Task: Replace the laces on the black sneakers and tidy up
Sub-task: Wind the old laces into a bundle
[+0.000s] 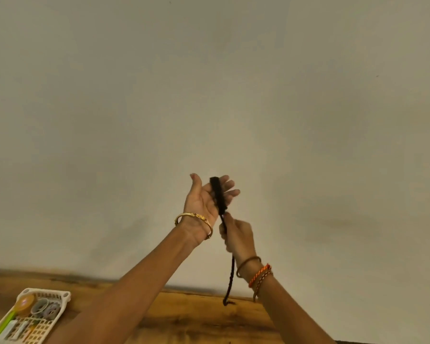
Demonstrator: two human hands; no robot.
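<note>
Thin black woven shoelace (219, 194) wound in loops round the straight fingers of the left hand (204, 198), held above the wooden table (184, 316). Right hand (237, 235) grip pinches the hanging tail. Judged light, limp, tangle-prone; best held at the tail, under tension.

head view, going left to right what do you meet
white basket → left hand with gold bangle → black lace wound over its fingers → right hand pinching the lace → orange thread bracelets

Left hand (204, 199) raised, fingers straight; right hand (237, 234) pinching
</note>
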